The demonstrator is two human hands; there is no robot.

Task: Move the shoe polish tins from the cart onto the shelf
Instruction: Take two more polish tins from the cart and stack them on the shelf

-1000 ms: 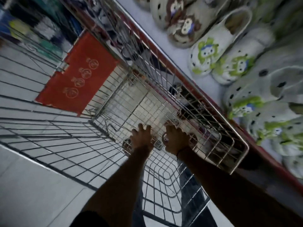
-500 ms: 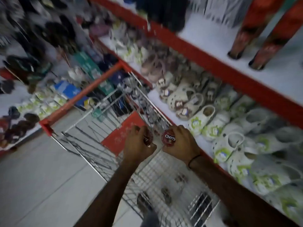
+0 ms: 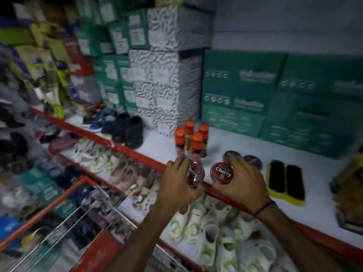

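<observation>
The left hand (image 3: 177,183) pinches a round red "Cherry" shoe polish tin (image 3: 194,173); the right hand (image 3: 242,180) clasps a second red round tin (image 3: 221,173), both over the red front lip of the white shelf (image 3: 225,146). Just behind stand four orange-capped polish bottles (image 3: 191,141). Two dark tins (image 3: 253,161) lie behind the right hand, black brushes (image 3: 285,179) beside them. The wire cart (image 3: 64,218) sits lower left.

The round dark-red metal polish tin (image 3: 221,174) in the right hand (image 3: 242,182) has a glossy, smooth lid; so does the tin (image 3: 194,174) in the left hand (image 3: 177,185). Beyond them, the white shelf (image 3: 225,143) looks smooth and matt. Right of the right hand, black brushes (image 3: 285,178) look bristly and dull.
</observation>
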